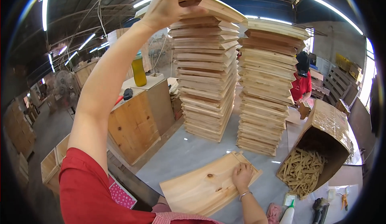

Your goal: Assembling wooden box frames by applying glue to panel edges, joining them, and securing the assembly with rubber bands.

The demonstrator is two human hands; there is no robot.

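My left hand [167,8] is raised to the top of the left tall stack of wooden panels [207,75], its fingers closed on the edge of the uppermost wooden panel [215,8]. That panel lies tilted on the pile. Low in front of me, another wooden panel [197,188] with dark knots rests on the grey table. My right hand [242,176], with a bracelet at the wrist, sits on this panel's right end, fingers bent over the strip there. A second tall stack of panels [265,91] stands to the right.
On the table's right, a tipped cardboard box [327,129] spills thin wooden strips [303,169]. Near it lie a glue bottle [288,215], a black tool [319,210] and pliers [344,200]. A yellow bottle [139,71] stands on a wooden cabinet [134,125]. A co-worker in red [301,85] is behind.
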